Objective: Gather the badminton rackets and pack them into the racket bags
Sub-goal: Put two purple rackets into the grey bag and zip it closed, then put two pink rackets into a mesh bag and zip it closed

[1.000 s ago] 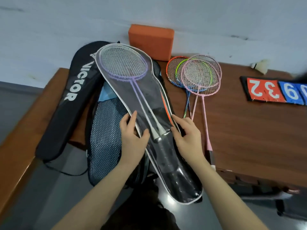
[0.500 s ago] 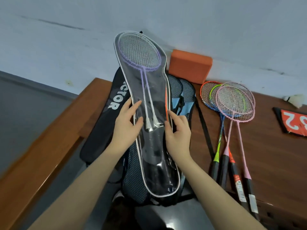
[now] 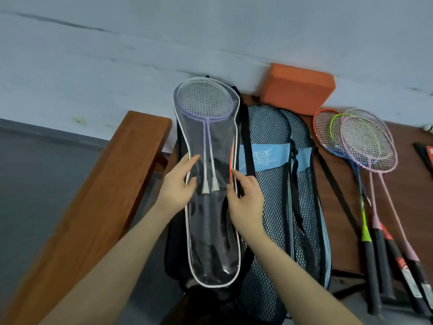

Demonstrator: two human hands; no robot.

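Both sets of fingers pinched the clear bag (image 3: 210, 231) by its edges, left hand (image 3: 179, 184) at nine o'clock, right hand (image 3: 246, 200) at three. Two purple rackets (image 3: 205, 106) lay inside it. It rested on a black bag (image 3: 174, 254), with mesh bags (image 3: 281, 207) just beside and loose rackets (image 3: 367, 146) on the table (image 3: 337, 207) at three.

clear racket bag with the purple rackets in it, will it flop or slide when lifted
The clear racket bag is thin glossy film, so it is probably slippery and limp by itself. The purple rackets inside likely keep it fairly rigid and light. The left hand and right hand on opposite edges should steady it.
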